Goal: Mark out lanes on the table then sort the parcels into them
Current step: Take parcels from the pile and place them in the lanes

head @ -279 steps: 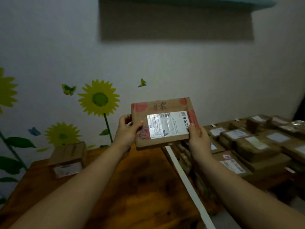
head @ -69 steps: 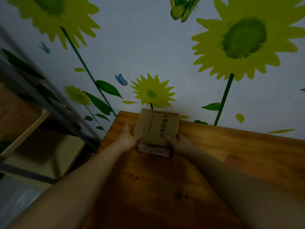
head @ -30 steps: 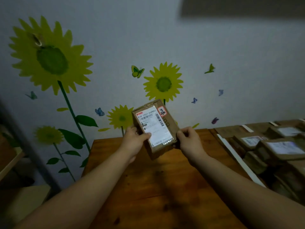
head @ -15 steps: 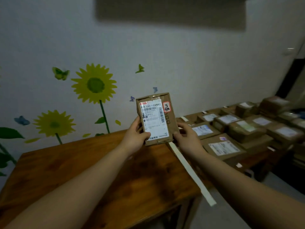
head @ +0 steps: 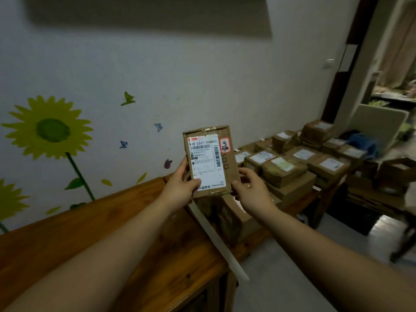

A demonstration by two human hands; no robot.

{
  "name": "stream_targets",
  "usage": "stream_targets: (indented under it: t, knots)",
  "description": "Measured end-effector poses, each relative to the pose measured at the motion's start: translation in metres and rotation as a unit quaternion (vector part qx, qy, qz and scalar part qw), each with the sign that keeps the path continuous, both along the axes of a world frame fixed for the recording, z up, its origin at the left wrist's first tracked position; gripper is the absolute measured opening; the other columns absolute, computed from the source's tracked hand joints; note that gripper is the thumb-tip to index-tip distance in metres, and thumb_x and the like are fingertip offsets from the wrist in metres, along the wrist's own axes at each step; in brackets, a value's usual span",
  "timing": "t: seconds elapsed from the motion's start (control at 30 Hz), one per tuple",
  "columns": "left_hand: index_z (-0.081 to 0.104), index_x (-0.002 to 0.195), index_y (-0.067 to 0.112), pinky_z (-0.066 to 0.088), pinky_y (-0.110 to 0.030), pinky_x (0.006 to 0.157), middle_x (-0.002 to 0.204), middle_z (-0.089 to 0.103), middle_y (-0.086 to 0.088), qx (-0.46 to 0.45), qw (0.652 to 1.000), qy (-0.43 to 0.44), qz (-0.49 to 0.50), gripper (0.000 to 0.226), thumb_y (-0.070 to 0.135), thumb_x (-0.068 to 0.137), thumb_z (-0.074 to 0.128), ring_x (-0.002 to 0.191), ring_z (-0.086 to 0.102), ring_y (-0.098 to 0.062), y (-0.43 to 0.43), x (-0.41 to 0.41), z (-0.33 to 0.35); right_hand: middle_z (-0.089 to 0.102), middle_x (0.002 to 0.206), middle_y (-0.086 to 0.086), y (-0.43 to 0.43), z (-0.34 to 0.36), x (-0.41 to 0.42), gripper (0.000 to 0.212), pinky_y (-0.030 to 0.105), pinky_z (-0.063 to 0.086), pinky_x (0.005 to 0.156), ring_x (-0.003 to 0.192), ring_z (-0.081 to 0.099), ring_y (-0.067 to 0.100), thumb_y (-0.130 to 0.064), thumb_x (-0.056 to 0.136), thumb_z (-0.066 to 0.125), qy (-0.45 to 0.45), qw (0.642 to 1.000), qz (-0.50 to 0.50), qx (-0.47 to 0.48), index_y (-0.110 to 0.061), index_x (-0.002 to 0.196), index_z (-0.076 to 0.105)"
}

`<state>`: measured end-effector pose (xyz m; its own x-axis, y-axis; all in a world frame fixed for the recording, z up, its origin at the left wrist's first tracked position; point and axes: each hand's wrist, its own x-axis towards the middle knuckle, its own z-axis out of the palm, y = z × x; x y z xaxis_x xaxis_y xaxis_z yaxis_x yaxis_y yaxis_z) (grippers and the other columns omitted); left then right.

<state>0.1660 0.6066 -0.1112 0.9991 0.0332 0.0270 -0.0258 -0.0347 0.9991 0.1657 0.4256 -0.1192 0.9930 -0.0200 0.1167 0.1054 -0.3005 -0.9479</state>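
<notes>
Both hands, left (head: 180, 188) and right (head: 252, 190), gripped a labelled parcel (head: 209, 161) upright above the table (head: 94, 239) edge beside the white strip (head: 216, 237); a loosened hold could drop it floorward.

A white wall (head: 180, 64) bearing sunflower decals (head: 50, 129) is recorded at 10 o'clock, a doorway (head: 396, 64) at 2 o'clock, grey floor (head: 281, 280) at 5 o'clock.
</notes>
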Motion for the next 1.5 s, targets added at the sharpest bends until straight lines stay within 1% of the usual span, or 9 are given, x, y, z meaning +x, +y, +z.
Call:
stream_targets:
  t: [0.2,0.37,0.63,0.77,0.83,0.97,1.1,1.27,1.5]
  knots:
    - [0.025,0.146,0.041,0.054,-0.045,0.089,0.14,0.05,0.005,-0.002,1.0,-0.002,-0.023,0.078,-0.007,0.09,0.05,0.117,0.058,-0.019,-0.031,0.056,0.006,0.063,0.111,-0.001,-0.028,0.001,0.048,0.032,0.024,0.05,0.062,0.085,0.066,0.014,-0.017,0.094,0.056,0.029,0.999,-0.015,-0.008,-0.023,0.125,0.049]
    - [0.032,0.143,0.039,0.058,-0.042,0.081,0.134,0.056,0.003,0.039,0.998,-0.009,-0.042,0.068,-0.004,0.092,0.048,0.111,0.062,-0.019,-0.057,0.101,0.014,0.061,0.107,-0.008,-0.06,0.005,0.084,0.038,0.034,0.054,0.085,0.097,0.06,0.01,-0.02,0.09,0.062,0.006,0.998,-0.034,-0.043,-0.026,0.125,0.05]
    - [0.041,0.14,0.034,0.059,-0.037,0.075,0.127,0.062,0.001,0.067,0.995,-0.012,-0.072,0.064,-0.007,0.091,0.043,0.103,0.065,-0.019,-0.152,0.144,0.026,0.048,0.13,-0.015,-0.155,0.022,0.127,0.07,0.035,0.052,0.089,0.115,0.055,0.013,-0.019,0.09,0.064,-0.036,0.999,-0.012,-0.018,-0.036,0.145,0.024]
    - [0.048,0.135,0.035,0.059,-0.04,0.078,0.12,0.065,0.001,0.145,0.986,-0.004,-0.08,0.063,-0.007,0.089,0.043,0.098,0.067,-0.018,-0.226,0.162,0.017,0.033,0.152,-0.001,-0.243,0.013,0.153,0.099,0.053,0.041,0.105,0.134,0.041,0.023,-0.03,0.08,0.075,-0.028,0.997,-0.071,0.027,-0.047,0.147,0.004]
    - [0.05,0.133,0.037,0.058,-0.039,0.074,0.117,0.064,0.004,0.183,0.979,-0.004,-0.092,0.062,-0.005,0.088,0.044,0.097,0.066,-0.018,-0.268,0.169,0.011,0.033,0.151,0.003,-0.292,0.004,0.162,0.087,0.053,0.046,0.1,0.13,0.045,0.025,-0.035,0.079,0.075,-0.007,0.995,-0.101,0.024,-0.047,0.143,0.017]
    - [0.055,0.13,0.028,0.055,-0.034,0.08,0.12,0.064,-0.001,0.196,0.978,-0.007,-0.07,0.042,0.007,0.094,0.047,0.1,0.064,-0.017,-0.345,0.188,-0.001,0.059,0.101,-0.009,-0.375,-0.004,0.167,0.045,0.033,0.057,0.074,0.086,0.065,0.012,-0.031,0.091,0.063,0.028,0.99,-0.118,0.066,-0.03,0.131,0.042]
    - [0.048,0.136,0.021,0.05,-0.04,0.097,0.131,0.054,-0.001,0.181,0.983,0.009,-0.02,0.045,0.015,0.092,0.057,0.114,0.056,-0.021,-0.408,0.207,-0.013,0.059,0.103,-0.006,-0.434,-0.01,0.183,0.044,0.023,0.05,0.064,0.083,0.062,0.008,-0.032,0.094,0.057,0.03,0.985,-0.151,0.073,-0.028,0.134,0.039]
    - [0.03,0.143,0.018,0.048,-0.039,0.099,0.143,0.042,-0.008,0.108,0.992,0.063,0.015,0.069,0.012,0.085,0.067,0.123,0.051,-0.025,-0.454,0.245,-0.028,0.055,0.121,0.0,-0.471,-0.023,0.215,0.05,0.038,0.053,0.087,0.103,0.059,0.019,-0.037,0.093,0.056,0.058,0.983,-0.166,0.058,-0.028,0.138,0.037]
    - [0.028,0.145,0.018,0.051,-0.045,0.095,0.138,0.051,-0.006,0.035,0.995,0.093,-0.013,0.072,0.011,0.085,0.066,0.116,0.057,-0.023,-0.486,0.338,-0.04,0.053,0.105,-0.008,-0.503,-0.029,0.307,0.032,0.045,0.05,0.095,0.107,0.058,0.02,-0.039,0.092,0.057,0.074,0.984,-0.163,0.012,-0.033,0.12,0.042]
